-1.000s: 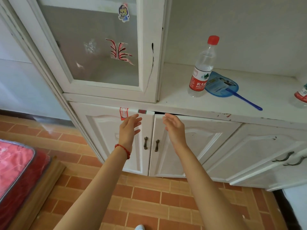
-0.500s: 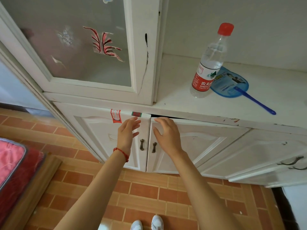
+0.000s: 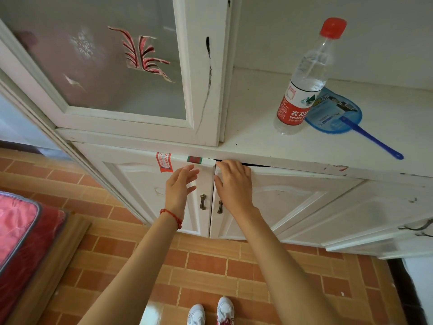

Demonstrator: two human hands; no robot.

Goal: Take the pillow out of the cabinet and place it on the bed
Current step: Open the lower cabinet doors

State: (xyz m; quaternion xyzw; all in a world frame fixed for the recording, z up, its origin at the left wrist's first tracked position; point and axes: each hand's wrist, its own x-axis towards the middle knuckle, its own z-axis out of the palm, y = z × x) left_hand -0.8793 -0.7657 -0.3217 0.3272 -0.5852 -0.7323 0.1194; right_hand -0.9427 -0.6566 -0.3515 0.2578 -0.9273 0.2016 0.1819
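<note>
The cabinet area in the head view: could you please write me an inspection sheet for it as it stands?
Surface: white cabinet ledge, scuffed along its front edge.
Job's things: lower doors; right door ajar at the top, left door shut. Pillow not seen. Bed at lower left.
Clutter: water bottle upright, partly on a blue fan.
Grippers: left hand open at the left door; right hand fingers on the right door's top edge.
Cables: nothing seen.
Surroundings: brick-pattern floor, glass door.

- Cabinet (image 3: 145, 184): white, scuffed (red sticker on one door).
- Bottle (image 3: 302, 85): clear, red cap, red-and-white label.
- Fan (image 3: 337, 116): blue.
- Floor (image 3: 210, 266): orange-brown brick pattern.
- Mattress (image 3: 14, 228): red.
- Wrist string (image 3: 172, 215): red.
</note>
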